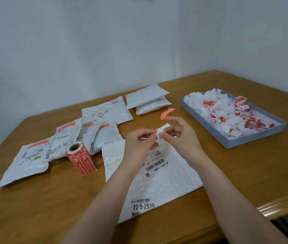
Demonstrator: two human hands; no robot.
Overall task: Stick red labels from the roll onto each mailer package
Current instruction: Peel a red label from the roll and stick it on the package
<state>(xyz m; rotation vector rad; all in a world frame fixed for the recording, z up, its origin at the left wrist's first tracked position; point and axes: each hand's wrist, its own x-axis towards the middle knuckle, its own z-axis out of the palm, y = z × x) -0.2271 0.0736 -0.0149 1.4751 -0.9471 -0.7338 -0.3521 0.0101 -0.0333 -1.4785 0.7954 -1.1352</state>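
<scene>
Near the tabletop's (236, 173) right edge, a shallow blue-grey tray (256, 143) holds a heap of white backing scraps (215, 110), some with red bits. Above the front mailer (166, 180), the left hand (139, 143) and right hand (180, 136) pinch a white backing strip (160, 133); a red label (166, 113) sticks to the right fingertip. The label roll (80, 156) stands by the labelled mailers (55, 145) toward the left edge.

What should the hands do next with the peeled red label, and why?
Probably press the red label, stuck to the right hand, onto the bare mailer below; both hands pinch only the white backing, which likely belongs in the tray.
</scene>
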